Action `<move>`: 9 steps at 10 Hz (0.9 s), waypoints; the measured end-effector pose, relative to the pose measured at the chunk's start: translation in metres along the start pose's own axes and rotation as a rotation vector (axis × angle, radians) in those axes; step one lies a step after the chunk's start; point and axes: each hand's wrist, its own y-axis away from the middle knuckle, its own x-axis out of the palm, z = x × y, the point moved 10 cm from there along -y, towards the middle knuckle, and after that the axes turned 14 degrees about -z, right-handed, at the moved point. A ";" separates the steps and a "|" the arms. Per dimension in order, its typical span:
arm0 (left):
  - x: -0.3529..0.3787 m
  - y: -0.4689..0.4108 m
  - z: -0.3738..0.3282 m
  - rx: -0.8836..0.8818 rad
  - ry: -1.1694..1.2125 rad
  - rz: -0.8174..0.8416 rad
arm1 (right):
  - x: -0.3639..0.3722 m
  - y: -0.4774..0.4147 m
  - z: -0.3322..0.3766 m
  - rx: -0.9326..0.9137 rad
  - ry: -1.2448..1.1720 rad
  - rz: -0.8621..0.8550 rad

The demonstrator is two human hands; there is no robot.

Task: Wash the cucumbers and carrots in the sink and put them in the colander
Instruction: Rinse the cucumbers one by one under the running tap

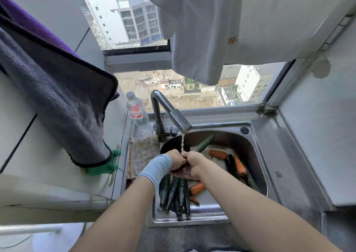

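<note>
Several cucumbers (174,194) and carrots (239,165) loose in steel sink (258,136). Under running tap (180,120), left hand (177,161) and right hand (194,165), fingers curled round one tilted cucumber (204,143) above the basin.

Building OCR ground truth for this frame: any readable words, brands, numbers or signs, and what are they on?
No text is readable.
Clear plastic water bottle: red and white label, lettering too blurred to read.
White hanging cloth: small orange-brown mark near its right edge, too blurred to read.
Stainless steel sink: small blue mark on the back rim, too small to read.
</note>
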 end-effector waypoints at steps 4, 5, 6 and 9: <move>-0.024 0.016 0.041 -0.153 0.104 -0.012 | 0.028 0.016 0.011 -0.034 -0.046 0.077; -0.021 0.027 0.052 -0.185 0.239 0.113 | 0.026 0.011 0.021 -0.045 -0.136 0.023; -0.019 0.029 0.053 -0.158 0.297 0.147 | 0.024 0.006 0.028 -0.072 -0.171 -0.043; -0.013 0.013 0.000 -0.086 0.727 -0.039 | -0.015 -0.005 0.042 -0.070 -0.339 -0.116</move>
